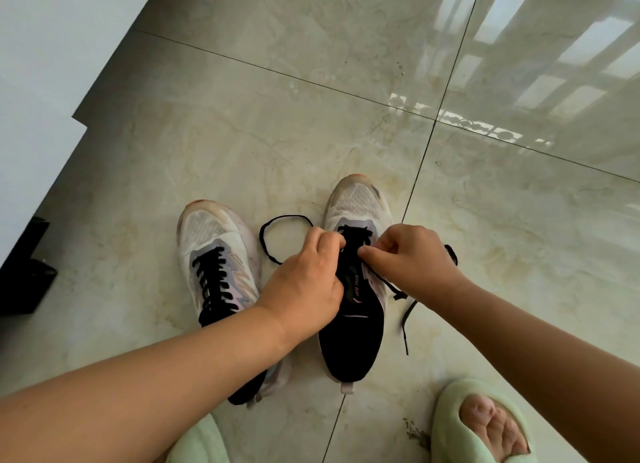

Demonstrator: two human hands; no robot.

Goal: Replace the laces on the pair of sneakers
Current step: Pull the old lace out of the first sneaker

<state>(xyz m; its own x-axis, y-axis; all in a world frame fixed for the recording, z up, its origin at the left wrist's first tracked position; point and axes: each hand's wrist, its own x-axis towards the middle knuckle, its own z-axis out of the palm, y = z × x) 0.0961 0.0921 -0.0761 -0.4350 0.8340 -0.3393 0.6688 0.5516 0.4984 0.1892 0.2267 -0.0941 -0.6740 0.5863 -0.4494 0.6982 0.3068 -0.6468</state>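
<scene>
Lacing: both hands work at the far eyelets of the right sneaker point(356, 289), which stands on the floor point(311, 133) with its toe pointing far
Left hand: the left hand point(304, 279) has its fingers curled and pinches the black lace point(273, 234) at the left side of the tongue; the wrist lies over the left rim of this shoe
Right hand: the right hand point(412, 258) pinches the same lace between thumb and forefinger at the right side of the eyelets; the other fingers are curled in
Lace: one part makes a loose loop on the floor, between the two shoes and left of the left hand; the other end comes out under the right hand and trails near, along the right side of the shoe
Left sneaker: the left sneaker point(218, 258) stands just beside the right one, on its left; black lace is already threaded through its eyelets; its heel is hidden under the left forearm
Floor: pale glossy tiles with dark joints; a window reflection far right
Near edge: a foot in a green slipper point(485, 424) at the near right; a second green slipper point(199, 443) at the near middle, partly hidden
Left edge: a dark object point(24, 272), I cannot tell what
</scene>
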